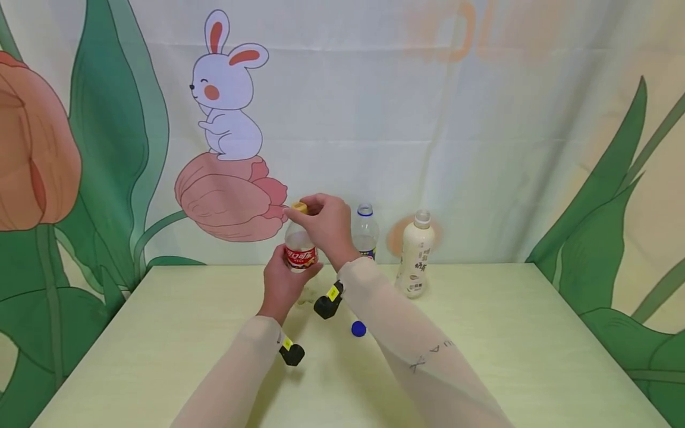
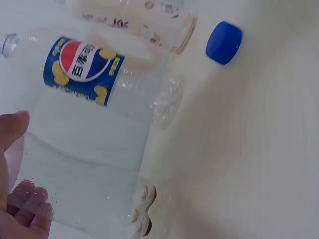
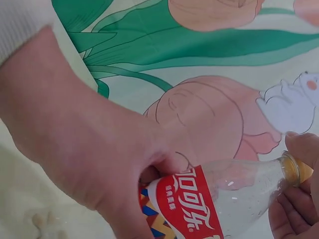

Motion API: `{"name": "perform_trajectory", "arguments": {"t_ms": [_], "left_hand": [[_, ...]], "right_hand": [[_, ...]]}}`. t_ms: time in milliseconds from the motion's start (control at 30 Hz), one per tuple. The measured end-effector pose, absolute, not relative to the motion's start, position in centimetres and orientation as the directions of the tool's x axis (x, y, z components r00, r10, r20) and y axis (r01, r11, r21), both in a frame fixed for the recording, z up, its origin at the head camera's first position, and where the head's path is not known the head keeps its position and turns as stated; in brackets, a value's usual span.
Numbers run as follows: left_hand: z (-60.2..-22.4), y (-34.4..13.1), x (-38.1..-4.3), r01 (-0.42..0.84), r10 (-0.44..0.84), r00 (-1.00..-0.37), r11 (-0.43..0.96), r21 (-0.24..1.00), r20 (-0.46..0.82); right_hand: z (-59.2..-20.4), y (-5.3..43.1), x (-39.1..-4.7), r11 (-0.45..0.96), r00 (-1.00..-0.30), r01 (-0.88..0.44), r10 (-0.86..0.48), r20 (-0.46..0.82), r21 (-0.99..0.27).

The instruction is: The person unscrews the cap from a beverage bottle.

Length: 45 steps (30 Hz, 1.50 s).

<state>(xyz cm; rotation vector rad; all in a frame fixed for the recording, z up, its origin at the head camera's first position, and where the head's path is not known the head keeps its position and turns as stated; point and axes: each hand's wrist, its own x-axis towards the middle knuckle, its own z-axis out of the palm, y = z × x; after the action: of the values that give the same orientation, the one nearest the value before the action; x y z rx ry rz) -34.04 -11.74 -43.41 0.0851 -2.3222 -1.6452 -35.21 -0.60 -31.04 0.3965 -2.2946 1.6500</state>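
Note:
A clear cola bottle (image 1: 301,257) with a red label is held up off the table. My left hand (image 1: 282,280) grips it around its body, below the neck. At the top, my right hand (image 1: 333,229) pinches the yellow cap (image 3: 305,171), which sits on the bottle's mouth. Through the bottle, left-hand fingers (image 2: 31,199) show in the left wrist view. Just behind the right hand stands a clear bottle (image 2: 84,72) with a blue label and an uncovered mouth.
To the right stands a cream-coloured drink bottle (image 1: 416,255), uncapped. A blue cap (image 1: 358,329) lies on the pale table (image 1: 481,333), near the right forearm. Behind the table hangs a printed curtain (image 1: 481,119) with a rabbit and tulips.

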Motion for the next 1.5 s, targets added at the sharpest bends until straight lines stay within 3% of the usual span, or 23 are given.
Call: {"name": "perform_trajectory", "arguments": {"t_ms": [400,833,1100,1500], "left_hand": [[-42.2,-9.3,-29.4,0.186,-0.179,-0.949,0.341,0.921,0.258],[-41.3,-6.5,-24.6,0.277,-0.008,-0.953,0.375,0.885,0.302],[-41.2,-5.3,-22.6,0.348,0.067,-0.937,0.293,0.89,0.344],[-40.7,-4.4,-20.7,0.353,0.211,-0.924,0.149,0.924,0.319]], "right_hand": [[-30.1,2.9,-32.0,0.296,-0.898,-0.441,-0.157,0.412,-0.847],[-30.2,8.2,-28.0,0.222,-0.899,-0.435,-0.164,0.406,-0.873],[-29.6,10.6,-25.5,0.209,-0.904,-0.424,-0.163,0.396,-0.881],[-28.6,12.9,-23.0,0.239,-0.885,-0.459,-0.202,0.419,-0.856]]}}
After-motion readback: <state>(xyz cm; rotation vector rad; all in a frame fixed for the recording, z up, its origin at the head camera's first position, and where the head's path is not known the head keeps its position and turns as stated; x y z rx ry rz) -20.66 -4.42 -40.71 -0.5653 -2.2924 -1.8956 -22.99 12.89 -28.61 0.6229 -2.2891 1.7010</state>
